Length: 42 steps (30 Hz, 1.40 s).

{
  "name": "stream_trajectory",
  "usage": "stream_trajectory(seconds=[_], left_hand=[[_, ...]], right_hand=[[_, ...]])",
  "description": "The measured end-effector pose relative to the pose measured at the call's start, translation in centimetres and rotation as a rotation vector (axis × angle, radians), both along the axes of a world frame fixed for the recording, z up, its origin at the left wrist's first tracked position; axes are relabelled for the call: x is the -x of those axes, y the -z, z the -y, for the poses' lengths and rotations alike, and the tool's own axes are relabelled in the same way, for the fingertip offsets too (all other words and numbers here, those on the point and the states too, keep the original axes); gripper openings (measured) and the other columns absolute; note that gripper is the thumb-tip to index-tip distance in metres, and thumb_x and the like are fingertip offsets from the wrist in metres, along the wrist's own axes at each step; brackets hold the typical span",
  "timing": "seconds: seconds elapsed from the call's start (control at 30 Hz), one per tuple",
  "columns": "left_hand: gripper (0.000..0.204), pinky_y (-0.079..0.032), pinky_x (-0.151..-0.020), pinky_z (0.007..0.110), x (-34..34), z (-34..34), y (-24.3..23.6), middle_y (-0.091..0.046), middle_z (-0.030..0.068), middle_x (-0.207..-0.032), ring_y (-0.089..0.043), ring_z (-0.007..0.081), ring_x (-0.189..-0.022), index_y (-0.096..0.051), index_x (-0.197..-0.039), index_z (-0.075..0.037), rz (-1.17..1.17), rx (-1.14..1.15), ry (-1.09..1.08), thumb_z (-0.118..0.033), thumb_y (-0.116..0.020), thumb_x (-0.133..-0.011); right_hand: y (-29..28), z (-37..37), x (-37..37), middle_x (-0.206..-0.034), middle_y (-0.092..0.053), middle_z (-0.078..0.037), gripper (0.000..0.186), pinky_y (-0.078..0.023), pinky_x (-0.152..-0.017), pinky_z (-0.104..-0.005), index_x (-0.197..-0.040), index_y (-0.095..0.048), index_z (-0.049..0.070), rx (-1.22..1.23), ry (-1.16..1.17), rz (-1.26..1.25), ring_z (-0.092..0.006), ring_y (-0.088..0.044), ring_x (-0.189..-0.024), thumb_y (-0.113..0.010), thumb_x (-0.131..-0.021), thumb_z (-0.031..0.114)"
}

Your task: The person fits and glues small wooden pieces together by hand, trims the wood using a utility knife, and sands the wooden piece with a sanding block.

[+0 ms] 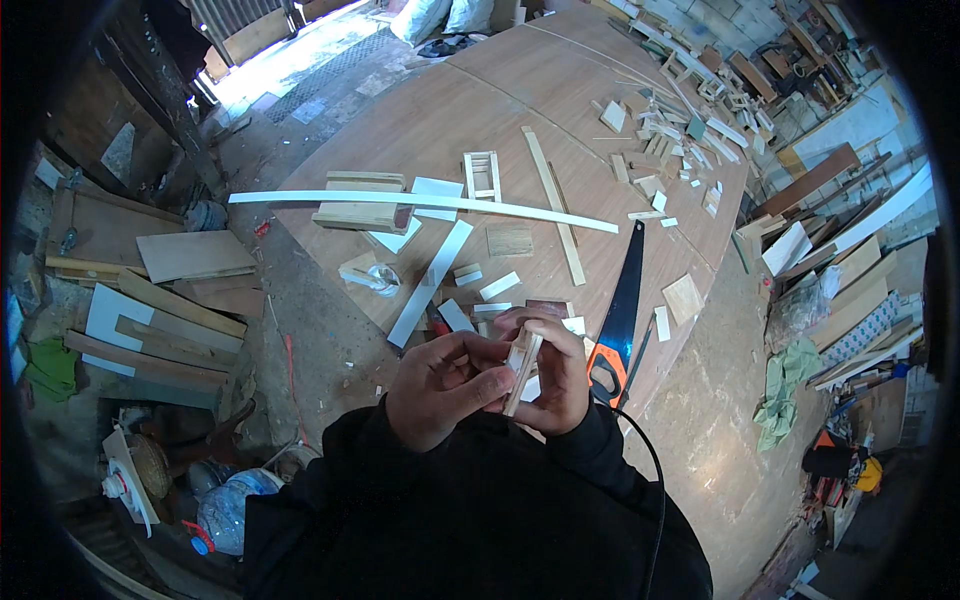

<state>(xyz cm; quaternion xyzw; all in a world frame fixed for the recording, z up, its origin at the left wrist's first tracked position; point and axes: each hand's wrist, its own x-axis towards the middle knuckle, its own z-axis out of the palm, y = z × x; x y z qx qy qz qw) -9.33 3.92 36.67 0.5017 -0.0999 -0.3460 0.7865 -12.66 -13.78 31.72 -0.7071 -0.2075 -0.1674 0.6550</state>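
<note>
Both my hands hold a small pale wooden piece [522,370] upright at the front edge of the table, close to my body. My left hand [445,390] has thumb and fingers closed on its left side, and my right hand [555,385] grips it from the right. A handsaw [622,300] with a dark blade and orange handle lies just right of my right hand. Short white and wooden offcuts [498,286] lie beyond my hands, and a long white board [430,285] lies diagonally beyond my left hand.
A wooden worktable [390,110] carries a long white strip [292,197], a small frame [481,165] and many offcuts [655,140]. Leaning boards [165,335] line the left, with a large plastic bottle [225,515] lower down. More boards and green cloth [785,390] stand at the right.
</note>
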Motion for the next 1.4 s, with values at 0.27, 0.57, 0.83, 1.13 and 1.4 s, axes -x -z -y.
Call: stream_trajectory(seconds=[0.27,0.57,0.83,1.13,1.4], left_hand=[[0.043,-0.046,-0.072,0.023,0.3,0.5,1.0,-0.057,0.0069,-0.096,-0.054,0.0091,-0.082,-0.052,-0.115,0.008,0.03,0.031,-0.041,-0.028,-0.06,-0.093],[0.036,-0.038,-0.072,0.024,-0.7,-1.2,1.0,-0.05,0.0022,-0.091,-0.046,0.009,-0.077,-0.055,-0.113,0.003,0.219,-0.024,-0.348,-0.027,-0.057,-0.094],[0.037,-0.043,-0.075,0.034,-1.2,1.3,-0.9,-0.059,0.0087,-0.096,-0.053,0.0211,-0.087,-0.067,-0.102,-0.006,1.436,-0.591,-0.436,-0.009,-0.08,-0.067],[0.037,-0.038,-0.081,0.034,-1.2,3.2,0.6,-0.059,0.001,-0.099,-0.051,0.0193,-0.089,-0.072,-0.101,-0.011,1.485,-0.6,-0.549,-0.014,-0.082,-0.065],[0.036,-0.036,-0.084,0.035,-1.4,3.6,1.1,-0.061,-0.0018,-0.093,-0.053,0.0164,-0.082,-0.073,-0.1,-0.013,1.452,-0.546,-0.546,-0.013,-0.081,-0.064]], right_hand=[[0.5,0.3,0.4,-0.126,-0.052,-0.017,0.084,-0.042,-0.098,-0.0417,-0.136,-0.038,0.007,-0.058,0.021,-0.049,-0.0316,-0.051,-0.117,-0.085,-0.067,0.022],[0.2,1.0,1.2,-0.117,-0.053,-0.011,0.103,-0.048,-0.079,-0.0405,-0.138,-0.033,0.0,-0.856,-0.286,-0.596,-0.0258,-0.054,-0.106,-0.05,-0.074,0.079],[-0.3,-0.2,2.2,-0.124,-0.051,-0.015,0.092,-0.049,-0.084,-0.04,-0.14,-0.031,0.002,-0.951,-0.287,-0.692,-0.0257,-0.057,-0.107,-0.037,-0.084,0.075],[0.8,-0.5,2.6,-0.136,-0.045,-0.017,0.077,-0.039,-0.104,-0.043,-0.14,-0.032,0.006,-0.963,-0.256,-0.68,-0.0297,-0.048,-0.123,-0.034,-0.091,0.064],[0.6,-0.6,2.8,-0.137,-0.044,-0.016,0.074,-0.038,-0.104,-0.0424,-0.14,-0.032,0.005,-0.981,-0.239,-0.71,-0.0289,-0.048,-0.124,-0.035,-0.092,0.061]])
